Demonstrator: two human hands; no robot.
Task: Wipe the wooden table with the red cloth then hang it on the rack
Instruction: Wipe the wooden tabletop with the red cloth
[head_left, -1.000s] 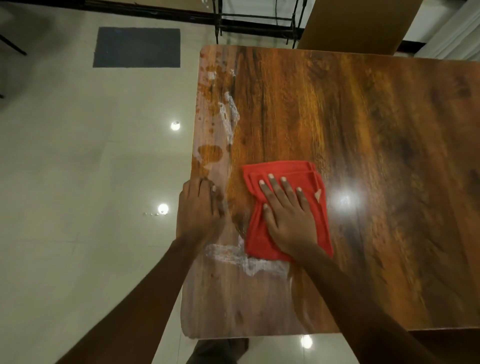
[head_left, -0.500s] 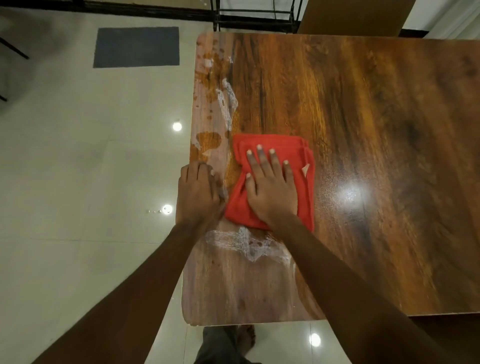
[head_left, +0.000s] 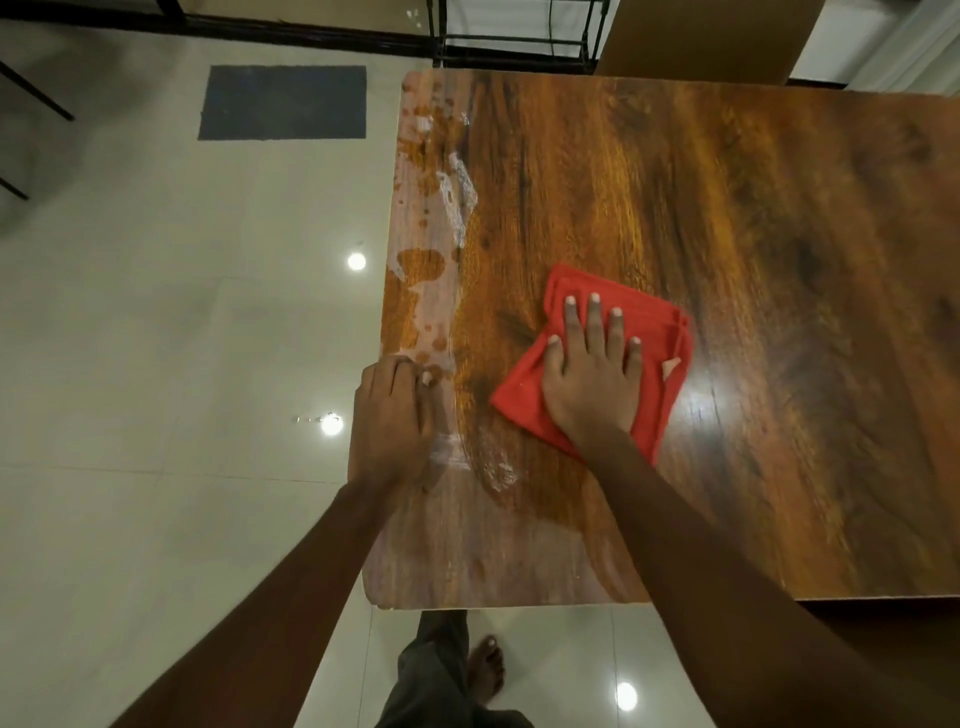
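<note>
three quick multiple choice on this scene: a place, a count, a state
1. Where does the left hand rest? A in mid-air B at the wooden table's left edge C behind the back
2. How many hands touch the red cloth? A none B one C two
3. The right hand's fingers are: A straight, pressing the cloth flat B curled in a fist C lifted off
Key: B, it sits at the edge; B, only the right hand covers it; A, they lie spread flat.

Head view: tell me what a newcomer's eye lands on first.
The red cloth, pressed flat under the right hand on the glossy wooden table. Next, the whitish smears along its left edge, where the left hand rests.
</note>
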